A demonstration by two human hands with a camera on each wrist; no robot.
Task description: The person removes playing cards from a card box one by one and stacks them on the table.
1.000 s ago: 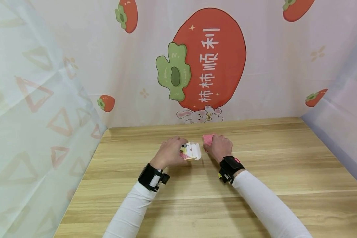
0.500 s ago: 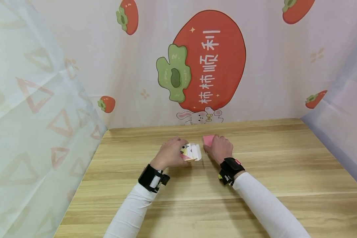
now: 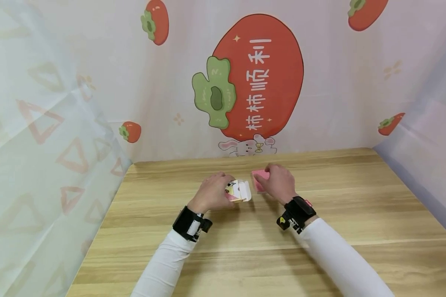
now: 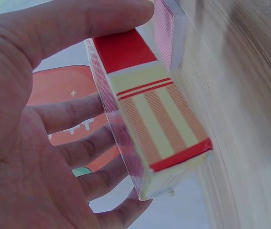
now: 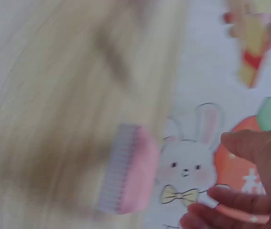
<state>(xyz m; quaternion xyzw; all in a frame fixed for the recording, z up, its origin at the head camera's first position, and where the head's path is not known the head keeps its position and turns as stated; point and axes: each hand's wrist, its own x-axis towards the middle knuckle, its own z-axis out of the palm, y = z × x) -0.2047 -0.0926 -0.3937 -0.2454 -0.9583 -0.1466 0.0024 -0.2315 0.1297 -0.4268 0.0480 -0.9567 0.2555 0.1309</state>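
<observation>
Card box [image 4: 159, 114] of thin printed paperboard, smooth, faintly glossy; deck of cards [image 5: 137, 174] in stacked paper, smooth-backed; surface [image 3: 245, 255] wood-grained, smooth, of low sheen; backdrop [image 3: 338, 82] of cloth-like sheeting, matt, softly creased; sleeves [image 3: 167, 260] in matt cloth; wrist straps [image 3: 186, 220] in dull fabric.

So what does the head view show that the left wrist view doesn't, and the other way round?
Only the head view: the right hand, both white sleeves and the ace printed on the card box.

Only the left wrist view: the stripes on the box's narrow side and the left palm.

Both: the left hand gripping that box, the pink-backed card stack, the wooden table and the big red fruit print.
</observation>
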